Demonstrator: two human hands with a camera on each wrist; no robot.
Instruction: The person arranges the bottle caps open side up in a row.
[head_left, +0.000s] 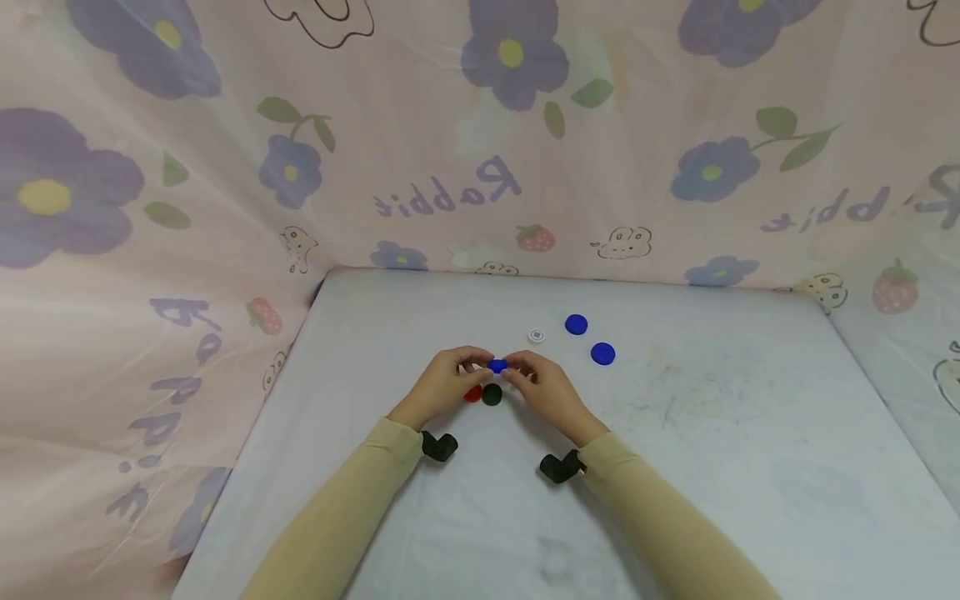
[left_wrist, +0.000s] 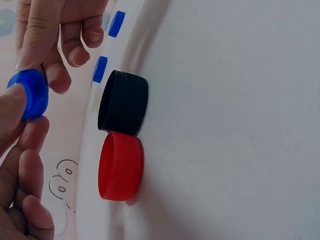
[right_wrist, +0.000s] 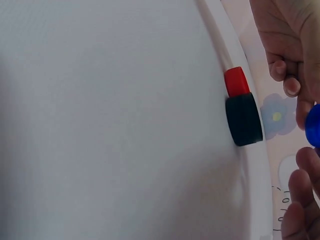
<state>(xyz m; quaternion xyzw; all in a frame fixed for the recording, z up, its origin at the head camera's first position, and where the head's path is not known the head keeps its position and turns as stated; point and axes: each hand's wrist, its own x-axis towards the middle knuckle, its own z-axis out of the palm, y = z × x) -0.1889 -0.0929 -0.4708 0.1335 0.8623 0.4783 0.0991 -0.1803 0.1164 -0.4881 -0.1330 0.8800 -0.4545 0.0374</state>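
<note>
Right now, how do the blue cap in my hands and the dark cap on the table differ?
The blue cap is vivid blue; the dark cap is nearly black. The blue cap is held up by your left hand and right hand; the dark cap rests on the table, beside the red cap. Both are round.

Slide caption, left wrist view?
Left hand and right hand pinch a blue cap; a black cap and a red cap sit side by side.

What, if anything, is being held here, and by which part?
A blue cap, held by opposite sides of its edge: the left hand pinches one side and the right hand the other, with thumb and fingers.
</note>
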